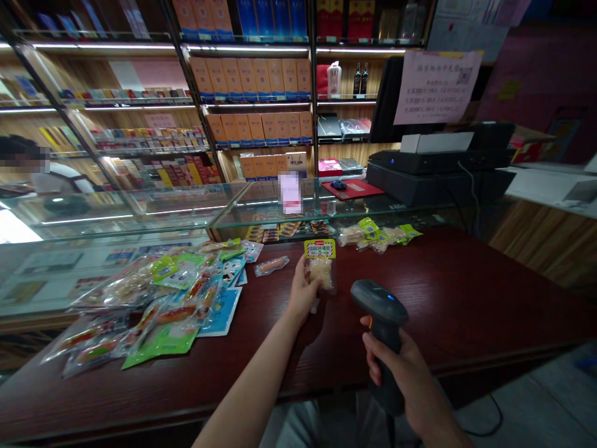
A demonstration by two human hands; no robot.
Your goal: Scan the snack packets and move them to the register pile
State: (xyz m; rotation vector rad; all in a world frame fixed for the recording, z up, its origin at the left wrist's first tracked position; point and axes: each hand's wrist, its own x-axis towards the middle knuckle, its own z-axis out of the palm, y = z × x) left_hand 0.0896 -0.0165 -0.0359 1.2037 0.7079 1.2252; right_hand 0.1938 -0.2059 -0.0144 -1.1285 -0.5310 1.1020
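My left hand (303, 289) pinches the left edge of a small clear snack packet (321, 272) with a yellow-green header label, holding it upright over the dark table. My right hand (396, 367) is wrapped round the handle of a black barcode scanner (380, 298), which shows a small blue light on its head. The scanner is to the right of the packet and apart from it. A small sausage-like packet (271, 266) lies left of my left hand. Beyond the scanner are several yellow-labelled snack packets (373, 235) like the held one.
A heap of mixed snack packets (172, 292) covers the table's left side. Behind the table (466, 280) runs a glass display counter (261, 205). A printer-like black machine (429, 168) and a monitor (389, 93) stand at the right. One person (60, 177) is at the far left.
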